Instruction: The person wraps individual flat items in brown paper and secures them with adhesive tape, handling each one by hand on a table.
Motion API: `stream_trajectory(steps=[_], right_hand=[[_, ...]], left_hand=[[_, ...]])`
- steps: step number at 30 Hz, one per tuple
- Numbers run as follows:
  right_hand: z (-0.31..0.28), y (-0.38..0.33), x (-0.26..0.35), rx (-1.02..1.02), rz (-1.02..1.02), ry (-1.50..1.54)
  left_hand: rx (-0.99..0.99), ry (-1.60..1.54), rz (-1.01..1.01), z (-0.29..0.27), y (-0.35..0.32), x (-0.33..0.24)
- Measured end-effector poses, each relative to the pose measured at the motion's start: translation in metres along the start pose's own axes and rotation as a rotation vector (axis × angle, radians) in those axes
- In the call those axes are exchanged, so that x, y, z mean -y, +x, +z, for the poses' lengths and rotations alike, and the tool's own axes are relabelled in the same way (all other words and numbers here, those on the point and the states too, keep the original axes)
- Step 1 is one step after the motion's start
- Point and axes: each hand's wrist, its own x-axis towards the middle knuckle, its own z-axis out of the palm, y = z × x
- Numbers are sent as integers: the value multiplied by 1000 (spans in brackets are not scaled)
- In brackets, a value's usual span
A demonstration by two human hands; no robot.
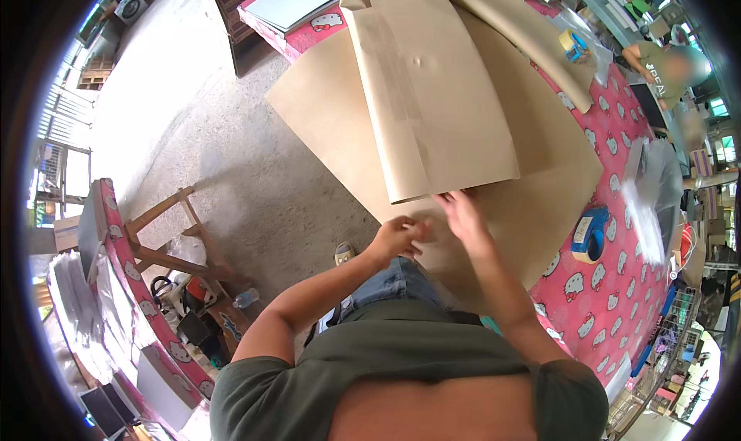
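A long flat bundle folded in brown kraft paper point(432, 86) lies on a larger spread sheet of the same paper point(532, 209), with a taped seam running down its top. My right hand point(463, 215) is at the bundle's near end, its fingers stretched out and touching the lower edge. Just left of it, my left hand point(395, 240) hovers above the near part of the spread sheet. The left fingers are bent and their tips smeared by motion, so whether they pinch anything is unclear.
On the pink patterned table cover point(594, 294) to the right sits a blue tape dispenser point(590, 235), near clear plastic wrap point(652, 201). Another tape roll point(573, 45) lies farther back. A person point(668, 70) works at far right. A wooden frame point(181, 240) stands on the floor at left.
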Motion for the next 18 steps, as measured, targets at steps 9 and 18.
stream_trajectory(steps=[9, 18], right_hand=[[64, 30, -9, -34, 3, 315], [75, 25, 6, -72, -55, 196]], left_hand=[[-604, 239, 513, -11, 37, -6], [-588, 347, 652, -6, 47, 9]])
